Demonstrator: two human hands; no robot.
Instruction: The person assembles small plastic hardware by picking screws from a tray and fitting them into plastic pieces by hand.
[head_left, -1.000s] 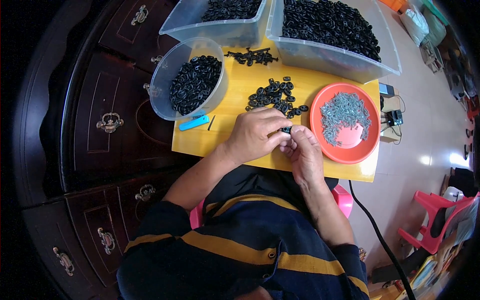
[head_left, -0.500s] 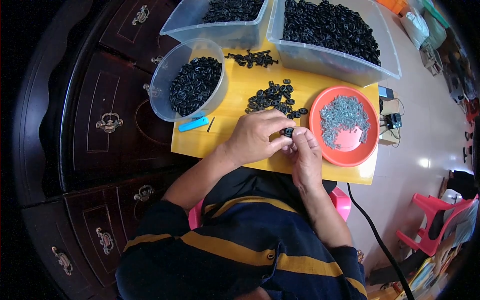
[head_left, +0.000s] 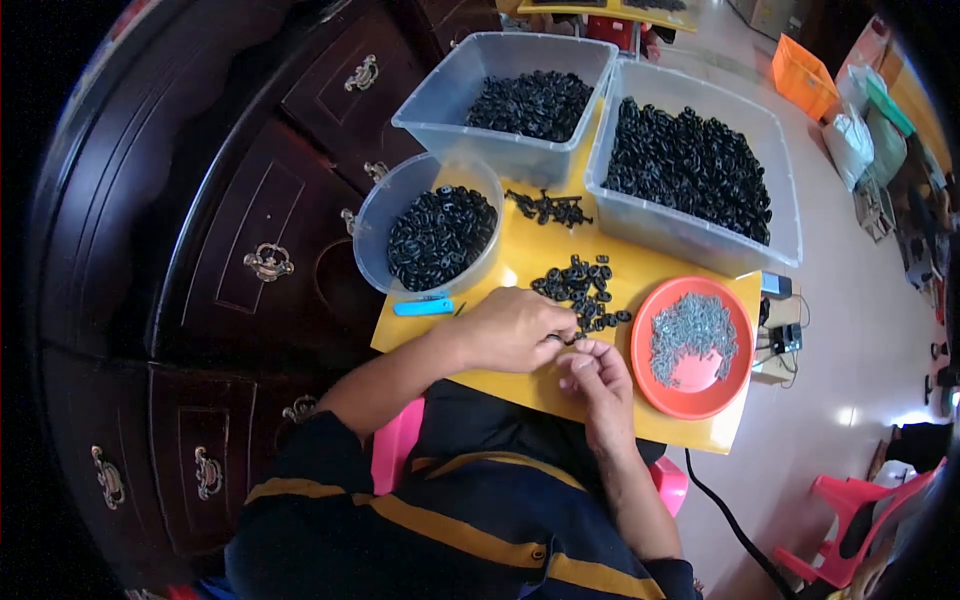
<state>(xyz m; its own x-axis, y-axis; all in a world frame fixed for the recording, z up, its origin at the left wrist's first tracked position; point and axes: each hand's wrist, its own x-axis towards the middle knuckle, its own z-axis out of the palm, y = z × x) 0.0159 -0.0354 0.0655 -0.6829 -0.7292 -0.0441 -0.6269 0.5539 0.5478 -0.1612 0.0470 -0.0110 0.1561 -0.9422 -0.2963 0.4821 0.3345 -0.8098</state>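
My left hand [head_left: 515,330] reaches over the front of the yellow table with its fingers closed in a pinch. At its fingertips shows a dark sliver of a small black oval part [head_left: 568,341], mostly covered by the fingers. My right hand [head_left: 600,385] is closed beside it, fingertips nearly touching the part; what they hold, if anything, is hidden. Just beyond the hands lies a loose pile of black two-holed oval parts [head_left: 575,285]. Right of my right hand sits an orange-red plate [head_left: 643,375] of small grey metal pieces [head_left: 690,335], perhaps screws.
A round clear tub [head_left: 372,245] and two clear bins [head_left: 430,110], [head_left: 690,235] hold black parts. Thin black sticks [head_left: 548,208] lie between them. A blue-handled tool [head_left: 423,307] rests at the table's left edge. Dark drawers [head_left: 235,250] stand left; a pink stool [head_left: 835,520] is on the floor right.
The view has tilted, so the table sits lower in it. The black part, face-up between both hands before, is now turned and mostly covered, and my right fingertips have drawn slightly back.
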